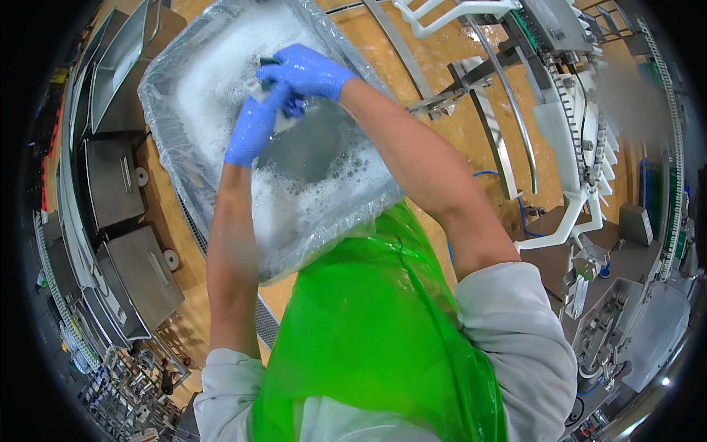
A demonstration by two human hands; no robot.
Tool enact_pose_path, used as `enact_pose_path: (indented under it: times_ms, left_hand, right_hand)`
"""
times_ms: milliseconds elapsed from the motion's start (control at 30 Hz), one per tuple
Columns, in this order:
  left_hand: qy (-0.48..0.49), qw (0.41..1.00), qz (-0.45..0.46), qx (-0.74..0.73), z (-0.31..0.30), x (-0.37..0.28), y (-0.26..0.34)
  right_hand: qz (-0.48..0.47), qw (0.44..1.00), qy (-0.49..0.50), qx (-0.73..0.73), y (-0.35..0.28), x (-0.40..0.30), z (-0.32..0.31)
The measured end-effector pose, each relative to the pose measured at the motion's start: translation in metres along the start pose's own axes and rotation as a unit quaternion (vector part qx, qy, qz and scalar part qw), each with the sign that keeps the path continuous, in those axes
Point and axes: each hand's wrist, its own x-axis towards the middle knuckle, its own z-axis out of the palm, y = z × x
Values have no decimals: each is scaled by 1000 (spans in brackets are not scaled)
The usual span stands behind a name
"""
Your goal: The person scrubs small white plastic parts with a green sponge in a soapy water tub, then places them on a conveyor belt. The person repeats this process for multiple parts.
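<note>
Both my hands wear wet blue gloves and meet above a large tub lined with clear plastic film [188, 160], which holds cloudy water under white foam [210, 77]. My right hand [306, 69] is closed on a dark green scouring pad [269, 62]. Just below it, my left hand [254, 124] grips a small whitish part [257, 89], partly hidden by the fingers. A dark blue thing [294, 108] shows beside the left fingers; what it is I cannot tell. A green plastic apron [375, 331] covers my front, against the tub's near edge.
Steel bins [119, 72] and steel cabinets [141, 276] line the left side. At right stand a steel frame [491, 143] and a conveyor with white plastic parts [574, 127]. A blue hose [522, 215] lies on the brown floor [453, 138]. A drain grate [267, 320] is underfoot.
</note>
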Motion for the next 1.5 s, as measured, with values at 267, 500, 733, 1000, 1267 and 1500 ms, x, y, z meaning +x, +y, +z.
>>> enact_pose_path:
  times_ms: [267, 500, 733, 1000, 1267, 1500]
  left_hand:
    - [38, 896, -83, -435, 0, 4, -14]
    - [104, 929, -77, -348, 7, -16, 53]
    - [170, 981, -58, -73, -11, 19, -65]
    - [240, 856, -77, -451, -6, 38, -56]
    - [272, 843, -67, -460, -52, 12, 18]
    - [131, 820, -37, -556, -42, -8, 46]
  right_hand:
    - [-76, 997, 13, 12, -12, -15, 13]
    - [-102, 992, 77, 23, -14, -19, 7]
    - [53, 931, 77, -352, 22, -16, 40]
    - [10, 978, -73, -194, 4, -14, 31]
    - [-1, 970, -200, -136, -61, -68, 15]
    - [-49, 974, -80, -208, -79, -111, 56]
